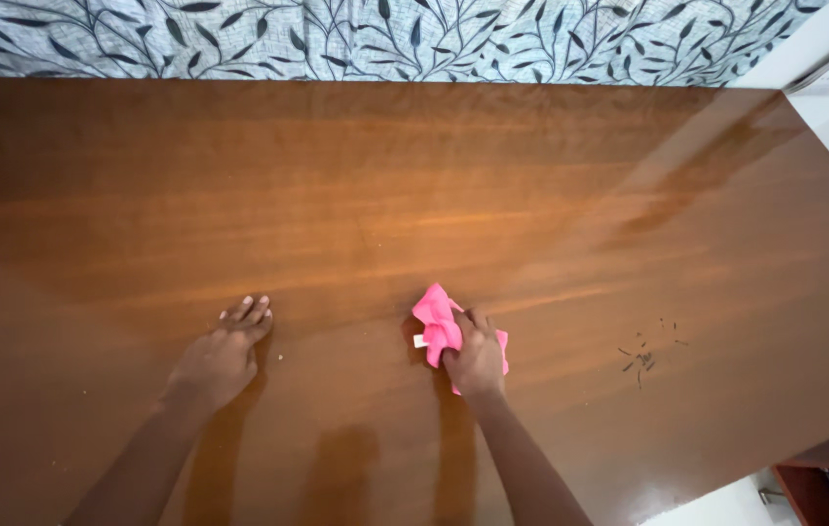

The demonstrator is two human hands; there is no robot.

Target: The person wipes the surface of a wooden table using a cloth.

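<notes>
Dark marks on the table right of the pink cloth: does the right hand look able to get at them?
Probably yes. The right hand, holding the pink cloth, rests just left of the dark marks, with only bare table between.

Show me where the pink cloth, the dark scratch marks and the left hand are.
pink cloth [434,321]: head view, on its bare upper fold.
scratch marks [643,360]: head view, on the middle of the cluster.
left hand [218,360]: head view, on the back of the hand.

Two bare forearms, no sleeves in view. Left hand [220,358] and right hand [476,358] without rings, watch, bracelets or gloves. Short, unpainted fingernails visible on left fingers [251,312].
</notes>
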